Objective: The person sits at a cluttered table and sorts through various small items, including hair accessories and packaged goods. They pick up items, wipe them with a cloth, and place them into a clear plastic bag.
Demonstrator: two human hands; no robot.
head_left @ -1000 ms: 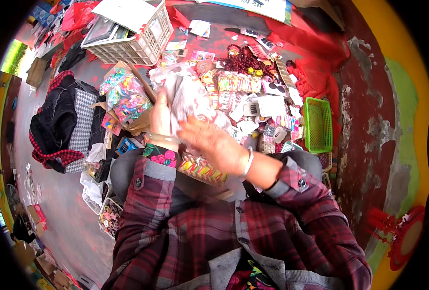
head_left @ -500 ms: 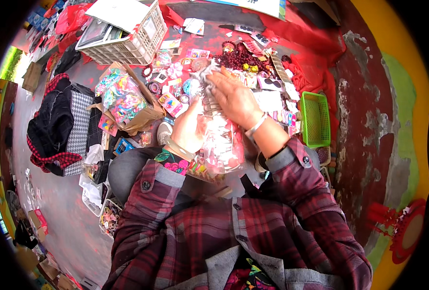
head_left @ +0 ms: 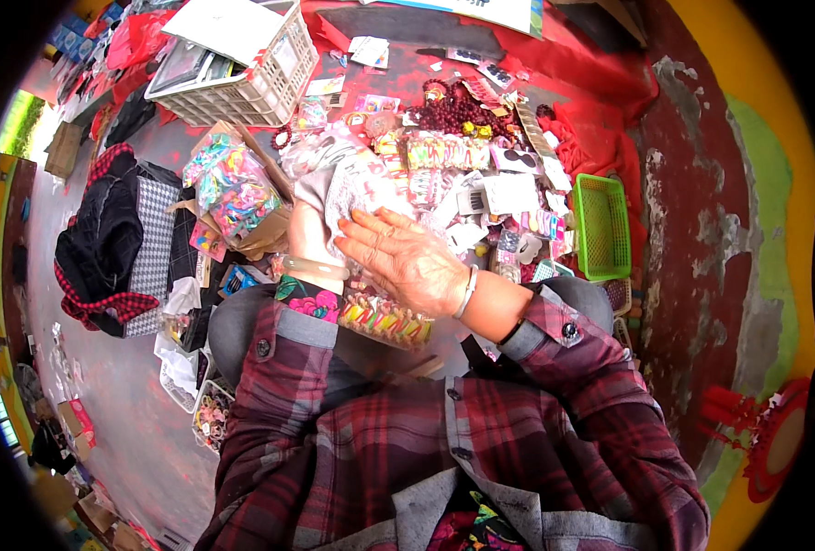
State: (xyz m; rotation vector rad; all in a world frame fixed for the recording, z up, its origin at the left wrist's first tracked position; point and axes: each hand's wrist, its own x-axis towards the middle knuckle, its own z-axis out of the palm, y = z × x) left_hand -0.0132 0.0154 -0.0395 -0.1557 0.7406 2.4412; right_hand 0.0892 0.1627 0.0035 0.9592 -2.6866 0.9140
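A clear, crinkled plastic bag (head_left: 357,179) with pale contents spreads in front of me. My left hand (head_left: 308,230) grips it from the left side, its fingers mostly hidden behind the plastic. My right hand (head_left: 406,260) lies flat against the lower part of the bag, fingers stretched out and slightly apart. Just below the hands, close to my lap, rests a clear pack of colourful hair bands (head_left: 384,321). A similar pack of multicoloured bands (head_left: 447,152) lies beyond the bag.
A box of bright bagged trinkets (head_left: 242,188) stands at left, a white crate (head_left: 251,96) behind it. Dark red beads (head_left: 449,110) and carded accessories cover the red cloth ahead. A green basket (head_left: 602,230) is at right, by a peeling wall (head_left: 692,211).
Both hands have moved nearer and to the left. The plastic bag has swung from upright between my palms to spread out toward the far left, uncovering packs and cards behind it.
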